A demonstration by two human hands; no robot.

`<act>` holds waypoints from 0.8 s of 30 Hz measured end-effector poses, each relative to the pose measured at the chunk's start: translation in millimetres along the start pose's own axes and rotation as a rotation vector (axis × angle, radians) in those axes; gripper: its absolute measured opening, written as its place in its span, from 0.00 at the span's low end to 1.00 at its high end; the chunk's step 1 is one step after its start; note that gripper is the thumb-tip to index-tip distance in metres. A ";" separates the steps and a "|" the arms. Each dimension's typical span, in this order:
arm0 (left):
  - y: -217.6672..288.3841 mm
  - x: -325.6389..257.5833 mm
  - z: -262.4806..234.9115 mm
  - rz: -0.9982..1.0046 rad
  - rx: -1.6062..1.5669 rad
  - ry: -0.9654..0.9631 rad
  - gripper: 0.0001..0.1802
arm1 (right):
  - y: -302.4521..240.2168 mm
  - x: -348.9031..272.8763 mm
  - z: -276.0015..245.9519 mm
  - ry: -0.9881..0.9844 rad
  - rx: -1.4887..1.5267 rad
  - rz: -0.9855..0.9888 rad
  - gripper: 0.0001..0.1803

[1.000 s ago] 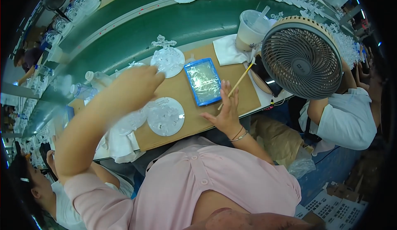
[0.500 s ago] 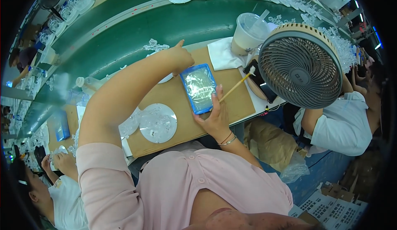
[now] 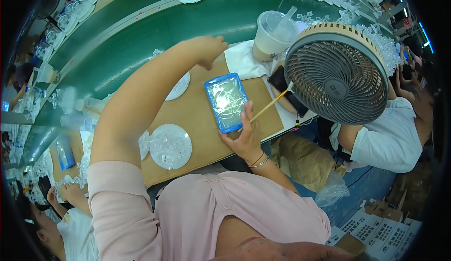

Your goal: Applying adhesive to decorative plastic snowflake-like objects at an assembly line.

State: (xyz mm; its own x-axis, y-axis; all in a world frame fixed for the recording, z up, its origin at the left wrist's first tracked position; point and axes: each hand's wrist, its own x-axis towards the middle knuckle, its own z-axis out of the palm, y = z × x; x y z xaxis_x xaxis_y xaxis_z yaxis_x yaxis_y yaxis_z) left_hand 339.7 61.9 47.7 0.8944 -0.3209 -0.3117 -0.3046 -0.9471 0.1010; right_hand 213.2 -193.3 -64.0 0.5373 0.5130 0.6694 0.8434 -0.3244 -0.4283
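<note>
My right hand (image 3: pixel 244 136), with bracelets at its wrist, grips the lower right corner of a blue-rimmed box (image 3: pixel 226 102) topped with shiny clear film. A thin brush (image 3: pixel 268 107) with a yellowish stick and a pale tip also passes through its fingers and points toward the fan. My left hand (image 3: pixel 210 49) hovers above the far edge of the cardboard mat, past the box, apart from it. Its fingers look stretched, and nothing is visible in them, though the back of the hand hides part. Under that forearm lies a clear disc (image 3: pixel 178 88), partly covered.
Clear plastic pieces lie on a round plate (image 3: pixel 170 146) on the cardboard mat (image 3: pixel 206 139). To the right are a fan (image 3: pixel 336 75), a lidded drink cup (image 3: pixel 272 38), a white cloth (image 3: pixel 239 59) and a phone (image 3: pixel 282 82). A green conveyor (image 3: pixel 136 45) curves behind; co-workers sit either side.
My left hand has lifted off from the box's far edge, moving away and slightly right. My right hand keeps its grip. The brush tip appears nearer the fan. The whole view has shifted slightly.
</note>
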 end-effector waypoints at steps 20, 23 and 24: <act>96.1 -221.7 -112.5 -0.077 -0.219 0.200 0.27 | 12.2 51.4 22.0 -0.103 0.028 0.021 0.49; 131.3 -271.1 -97.6 -0.231 -0.058 0.342 0.29 | 21.5 54.8 23.3 -0.085 0.043 0.009 0.49; 137.1 -282.4 -91.2 -0.286 0.022 0.465 0.31 | 26.7 57.3 23.3 -0.081 0.003 -0.024 0.49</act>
State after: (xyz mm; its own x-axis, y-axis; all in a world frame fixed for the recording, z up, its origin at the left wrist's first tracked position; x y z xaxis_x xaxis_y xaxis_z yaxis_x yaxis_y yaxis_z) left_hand 75.2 22.3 235.8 0.9915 -0.0237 0.1276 -0.0305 -0.9982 0.0517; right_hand 266.4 -154.0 -51.3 0.5152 0.5832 0.6280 0.8557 -0.3094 -0.4147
